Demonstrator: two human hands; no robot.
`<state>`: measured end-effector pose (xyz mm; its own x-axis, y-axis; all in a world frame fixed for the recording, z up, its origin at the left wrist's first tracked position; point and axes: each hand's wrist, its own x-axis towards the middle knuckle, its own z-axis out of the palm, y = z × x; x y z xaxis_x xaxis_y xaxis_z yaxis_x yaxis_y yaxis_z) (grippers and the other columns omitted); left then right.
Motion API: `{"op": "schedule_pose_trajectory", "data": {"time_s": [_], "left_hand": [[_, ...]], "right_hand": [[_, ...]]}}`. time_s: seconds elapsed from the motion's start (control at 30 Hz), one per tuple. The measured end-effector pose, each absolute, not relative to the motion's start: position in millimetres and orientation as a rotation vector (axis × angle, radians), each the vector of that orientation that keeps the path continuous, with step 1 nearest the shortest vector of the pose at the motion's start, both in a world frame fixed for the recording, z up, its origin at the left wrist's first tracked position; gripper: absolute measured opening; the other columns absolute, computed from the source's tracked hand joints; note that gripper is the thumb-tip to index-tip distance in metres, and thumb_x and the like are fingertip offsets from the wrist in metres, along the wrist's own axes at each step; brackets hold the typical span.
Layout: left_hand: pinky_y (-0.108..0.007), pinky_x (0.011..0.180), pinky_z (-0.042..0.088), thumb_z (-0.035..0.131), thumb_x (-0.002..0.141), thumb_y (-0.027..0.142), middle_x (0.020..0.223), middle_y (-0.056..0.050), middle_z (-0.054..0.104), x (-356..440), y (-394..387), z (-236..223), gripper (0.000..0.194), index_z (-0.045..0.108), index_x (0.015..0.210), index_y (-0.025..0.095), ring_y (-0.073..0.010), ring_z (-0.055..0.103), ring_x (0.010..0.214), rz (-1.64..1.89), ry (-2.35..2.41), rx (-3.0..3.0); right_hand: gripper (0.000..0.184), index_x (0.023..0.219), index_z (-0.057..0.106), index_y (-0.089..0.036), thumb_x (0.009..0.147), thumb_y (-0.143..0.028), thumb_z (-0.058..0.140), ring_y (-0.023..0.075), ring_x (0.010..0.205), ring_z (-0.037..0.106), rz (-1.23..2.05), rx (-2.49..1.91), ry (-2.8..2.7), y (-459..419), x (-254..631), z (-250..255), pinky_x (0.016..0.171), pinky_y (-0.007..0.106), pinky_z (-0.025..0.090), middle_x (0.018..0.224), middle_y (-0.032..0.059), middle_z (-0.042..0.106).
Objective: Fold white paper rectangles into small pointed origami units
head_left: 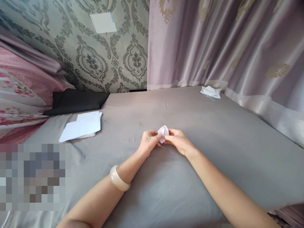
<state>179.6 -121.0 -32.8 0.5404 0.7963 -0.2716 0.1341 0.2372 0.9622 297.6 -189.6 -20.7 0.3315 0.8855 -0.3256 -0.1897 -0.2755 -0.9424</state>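
A small piece of folded white paper (163, 130) is held between my two hands, over the middle of the grey sheet. My left hand (150, 141) pinches its left side, thumb on the near face. From the other side my right hand (178, 141) grips it the same way, its thumb close to the left one. The paper has a peaked top and a crease down its middle. Fingers behind it are partly hidden. A pale bangle (120, 179) circles my left wrist.
A stack of white paper sheets (82, 126) lies at the left, before a folded black cloth (79, 100). Folded white paper pieces (211, 91) sit at the far right with a thin bluish strip. Purple curtains (190, 44) hang behind. The lower left is pixelated.
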Motion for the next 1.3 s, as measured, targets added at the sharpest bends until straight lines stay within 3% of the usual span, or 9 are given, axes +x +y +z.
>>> {"op": "schedule_pose_trajectory", "data": {"time_s": [0.23, 0.53, 0.8, 0.93, 1.0, 1.13, 1.3], "left_hand": [[-0.018, 0.050, 0.046, 0.061, 0.068, 0.008, 0.060, -0.003, 0.066, 180.2, -121.7, -32.2, 0.006, 0.065, 0.071, 0.011, -0.0087, 0.056, 0.050, 0.514, 0.914, 1.245], [-0.020, 0.049, 0.043, 0.058, 0.074, 0.018, 0.060, -0.001, 0.065, 177.7, -126.3, -37.2, 0.005, 0.062, 0.071, 0.016, -0.0122, 0.059, 0.052, 0.555, 1.008, 1.654], [-0.020, 0.048, 0.048, 0.060, 0.073, 0.020, 0.068, -0.003, 0.069, 178.8, -122.1, -36.3, 0.018, 0.069, 0.089, 0.016, -0.0144, 0.063, 0.056, 0.548, 0.967, 1.483], [-0.019, 0.048, 0.049, 0.061, 0.075, 0.023, 0.071, -0.005, 0.070, 178.6, -117.3, -39.3, 0.017, 0.071, 0.086, 0.015, -0.0139, 0.063, 0.059, 0.595, 0.934, 1.447], [-0.020, 0.048, 0.049, 0.063, 0.075, 0.023, 0.068, -0.005, 0.070, 177.5, -113.9, -40.4, 0.015, 0.072, 0.082, 0.013, -0.0130, 0.062, 0.054, 0.614, 0.964, 1.415], [-0.021, 0.047, 0.050, 0.067, 0.072, 0.023, 0.063, -0.005, 0.069, 173.8, -105.0, -44.2, 0.011, 0.069, 0.076, 0.012, -0.0131, 0.061, 0.047, 0.654, 1.030, 1.331], [-0.022, 0.047, 0.051, 0.067, 0.070, 0.018, 0.064, -0.002, 0.070, 171.4, -97.2, -47.1, 0.032, 0.063, 0.101, 0.016, -0.0143, 0.064, 0.047, 0.687, 1.019, 1.320]], "right_hand": [[0.024, 0.083, 0.069, -0.015, 0.062, -0.008, 0.061, 0.0152, 0.077, 0.066, 1.204, -1.506, -0.666, -189.4, 300.0, -21.1, 0.074, 0.027, 0.054, 0.078, 0.0024, 0.071], [0.021, 0.079, 0.065, -0.015, 0.064, -0.002, 0.057, 0.0132, 0.069, 0.065, 1.039, -1.675, -0.652, -185.0, 292.5, -24.0, 0.059, 0.021, 0.052, 0.076, 0.0023, 0.070], [0.009, 0.076, 0.067, -0.016, 0.070, -0.010, 0.062, 0.0132, 0.064, 0.065, 1.063, -1.707, -0.717, -185.5, 296.7, -27.4, 0.056, 0.021, 0.051, 0.069, 0.0022, 0.070], [0.009, 0.082, 0.068, -0.015, 0.075, -0.018, 0.064, 0.0143, 0.068, 0.066, 1.132, -1.737, -0.789, -188.2, 300.0, -23.9, 0.059, 0.022, 0.051, 0.076, 0.0053, 0.071], [0.014, 0.087, 0.067, -0.015, 0.080, -0.026, 0.061, 0.0146, 0.068, 0.065, 1.027, -1.785, -0.853, -191.0, 300.4, -21.2, 0.060, 0.024, 0.051, 0.080, 0.0064, 0.071], [0.022, 0.096, 0.067, -0.021, 0.084, -0.037, 0.057, 0.0117, 0.064, 0.059, 0.493, -1.824, -1.207, -199.9, 295.1, -17.3, 0.064, 0.026, 0.049, 0.090, 0.0040, 0.067], [0.019, 0.102, 0.068, -0.028, 0.089, -0.029, 0.055, 0.0116, 0.062, 0.054, 0.265, -1.880, -1.675, -207.0, 283.9, -21.4, 0.058, 0.024, 0.040, 0.084, 0.0005, 0.061]]}}
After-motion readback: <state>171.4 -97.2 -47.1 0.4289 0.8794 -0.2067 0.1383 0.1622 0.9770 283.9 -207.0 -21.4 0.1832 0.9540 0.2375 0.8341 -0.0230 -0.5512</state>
